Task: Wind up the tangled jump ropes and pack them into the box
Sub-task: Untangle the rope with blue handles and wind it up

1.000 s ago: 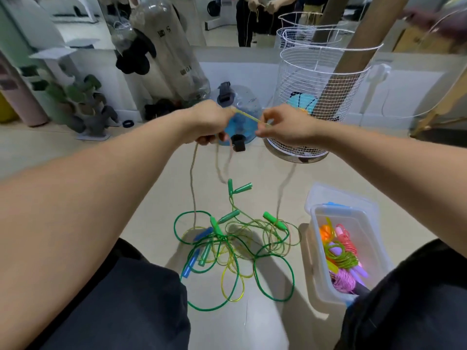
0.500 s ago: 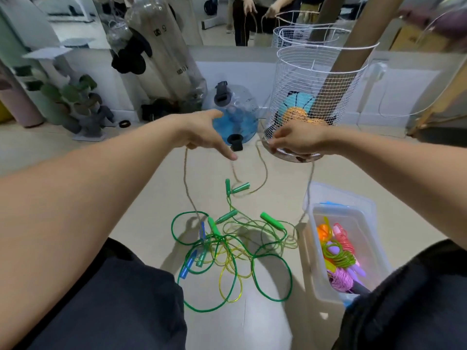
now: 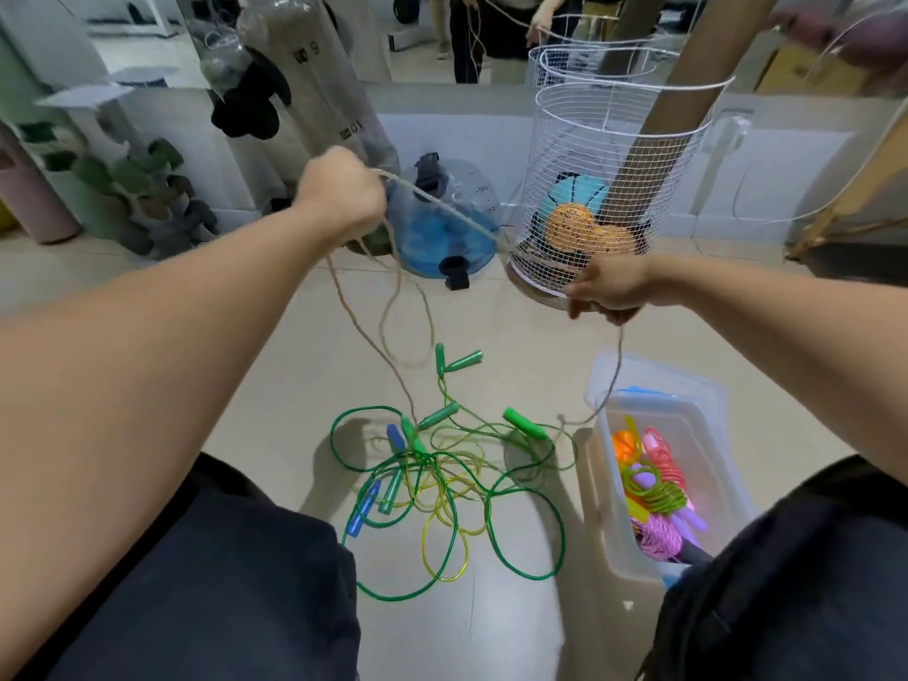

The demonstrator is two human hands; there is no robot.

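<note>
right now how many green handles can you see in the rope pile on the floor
6, maybe more hidden in the tangle: two at the back, two mid-pile, one right, one front-left beside a blue handle.

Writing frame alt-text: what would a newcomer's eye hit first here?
A tan rope stretched taut between the raised left hand and the lower right hand, mid-frame. Below it, a tangle of green and yellow jump ropes sprawls on the floor between the knees. At lower right, a clear plastic box holds bright wound ropes.
</note>
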